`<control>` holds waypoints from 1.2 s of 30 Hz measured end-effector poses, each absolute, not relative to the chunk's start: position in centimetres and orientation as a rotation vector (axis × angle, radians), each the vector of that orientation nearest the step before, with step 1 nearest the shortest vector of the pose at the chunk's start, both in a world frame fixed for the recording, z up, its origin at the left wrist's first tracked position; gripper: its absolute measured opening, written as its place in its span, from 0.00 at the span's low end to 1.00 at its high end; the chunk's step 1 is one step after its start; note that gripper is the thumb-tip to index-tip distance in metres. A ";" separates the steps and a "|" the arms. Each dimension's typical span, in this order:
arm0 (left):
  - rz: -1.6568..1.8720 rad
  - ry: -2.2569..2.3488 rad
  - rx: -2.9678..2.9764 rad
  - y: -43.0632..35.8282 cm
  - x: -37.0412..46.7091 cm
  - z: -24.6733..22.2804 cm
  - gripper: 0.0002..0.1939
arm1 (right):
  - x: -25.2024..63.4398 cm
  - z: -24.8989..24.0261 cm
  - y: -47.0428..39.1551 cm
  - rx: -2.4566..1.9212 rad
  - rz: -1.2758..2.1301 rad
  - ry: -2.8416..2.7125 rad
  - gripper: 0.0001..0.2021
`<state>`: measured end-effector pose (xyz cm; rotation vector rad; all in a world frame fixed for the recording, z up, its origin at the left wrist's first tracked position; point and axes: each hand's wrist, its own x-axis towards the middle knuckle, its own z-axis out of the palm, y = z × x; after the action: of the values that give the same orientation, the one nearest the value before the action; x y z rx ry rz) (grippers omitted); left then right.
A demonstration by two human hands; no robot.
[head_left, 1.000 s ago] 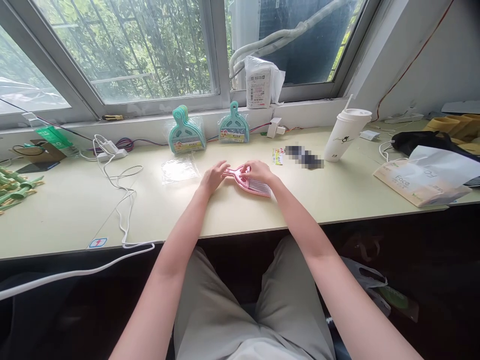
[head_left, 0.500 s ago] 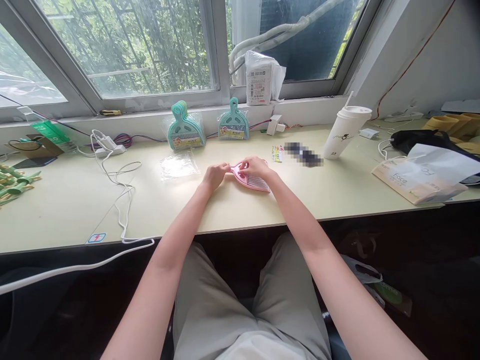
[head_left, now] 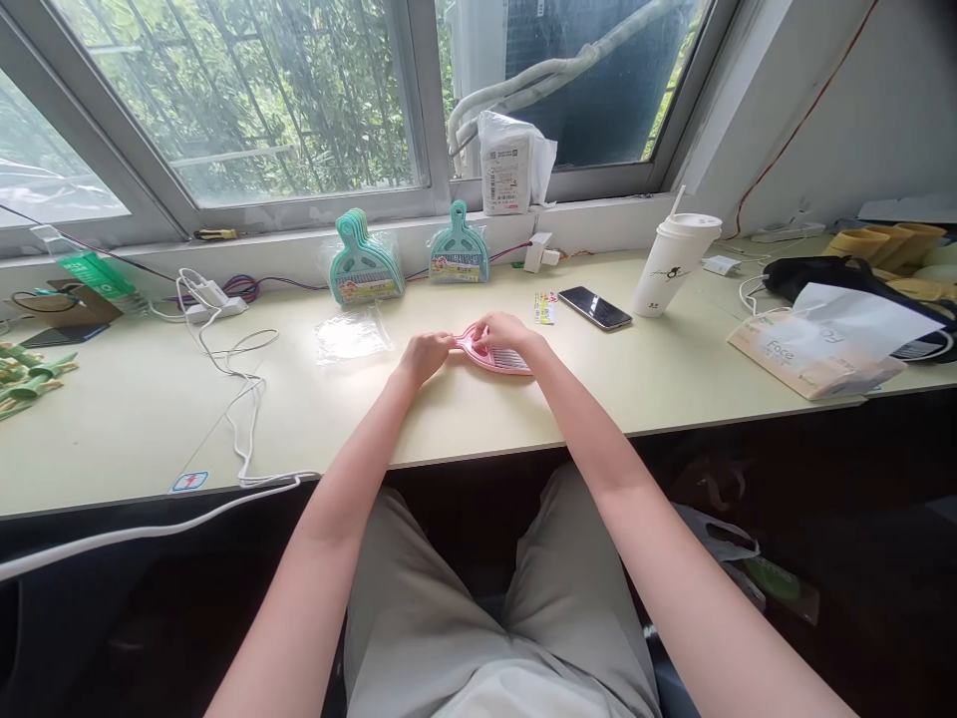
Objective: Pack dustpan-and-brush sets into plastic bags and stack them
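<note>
A small pink dustpan with a brush nested in it (head_left: 508,360) lies on the table in front of me, its handle pointing left. My left hand (head_left: 428,355) is closed round the end of that handle. From above, my right hand (head_left: 504,330) grips the middle of the set, its fingertips bent down at the cut-out near the handle; the palm hides part of the pan. Just left of my hands lies a clear plastic bag (head_left: 353,336), flat on the table. Behind the set is a small printed card (head_left: 545,308).
Green dustpan sets in clear bags, a stack (head_left: 365,261) and a single one (head_left: 459,249), stand by the sill. On the right are a phone (head_left: 595,308), a white cup with straw (head_left: 677,264) and a tissue pack (head_left: 814,349). White cables (head_left: 246,399) trail on the left.
My view has shifted slightly, so the scene sits a little further left. Both hands stay on the pink set, with hardly any movement.
</note>
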<state>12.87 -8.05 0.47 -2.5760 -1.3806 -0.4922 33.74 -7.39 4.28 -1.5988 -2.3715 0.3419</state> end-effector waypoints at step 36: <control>-2.542 -1.972 -2.711 -8.0 12.5 1.5 0.30 | 37.6 0.5 -5.6 -1.939 0.045 -1.513 0.20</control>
<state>12.47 -8.01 1.53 -2.7113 -1.9715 -2.5416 37.56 -5.64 0.48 -1.9392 -1.5133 0.0451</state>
